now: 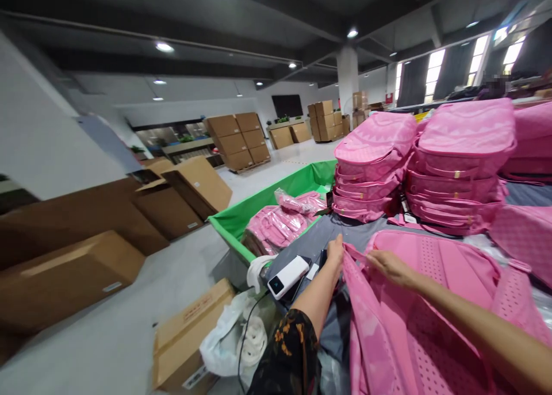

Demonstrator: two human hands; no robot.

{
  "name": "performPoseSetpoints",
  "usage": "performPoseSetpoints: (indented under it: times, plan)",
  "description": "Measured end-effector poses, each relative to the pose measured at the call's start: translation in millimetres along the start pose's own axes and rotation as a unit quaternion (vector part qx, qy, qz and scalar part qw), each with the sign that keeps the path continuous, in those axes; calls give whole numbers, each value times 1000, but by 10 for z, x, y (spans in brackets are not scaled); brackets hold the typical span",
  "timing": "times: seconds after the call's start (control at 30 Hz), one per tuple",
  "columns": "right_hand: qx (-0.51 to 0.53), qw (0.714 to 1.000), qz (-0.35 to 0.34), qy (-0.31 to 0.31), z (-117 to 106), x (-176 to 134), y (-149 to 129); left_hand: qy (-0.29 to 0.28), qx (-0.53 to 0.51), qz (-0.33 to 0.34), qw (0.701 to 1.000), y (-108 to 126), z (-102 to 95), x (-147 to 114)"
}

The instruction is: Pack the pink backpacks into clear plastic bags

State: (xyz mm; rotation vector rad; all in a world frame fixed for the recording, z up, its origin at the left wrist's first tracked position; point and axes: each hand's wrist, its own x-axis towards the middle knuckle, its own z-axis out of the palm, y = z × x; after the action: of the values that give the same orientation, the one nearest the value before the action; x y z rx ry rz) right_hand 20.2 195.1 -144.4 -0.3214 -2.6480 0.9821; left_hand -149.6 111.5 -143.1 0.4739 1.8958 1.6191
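Observation:
A large pink backpack lies on the grey-covered table in front of me, its perforated back panel and shoulder straps facing up. My left hand is closed on the end of a pink strap at the pack's left side. Close to its right, my right hand pinches the same strap with thumb and fingers. The strap stretches between both hands; its tip is hidden in my left fingers. A white power bank with a dark display lies beside my left forearm.
Stacked pink backpacks stand at the table's far side. Beyond the left edge, a green bin holds plastic-wrapped pink packs. Below are a cardboard box, a white plastic bag and a black cable. More cartons stand around the floor.

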Motion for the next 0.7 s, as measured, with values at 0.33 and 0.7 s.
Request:
performPoseSetpoints:
  times: [0.33, 0.7]
  plan:
    - [221, 972, -69, -42, -589, 464, -463, -206, -114, 159, 959, 840, -220, -430]
    - [-6, 990, -104, 99, -907, 157, -246, -241, -153, 235, 929, 830, 122, -657]
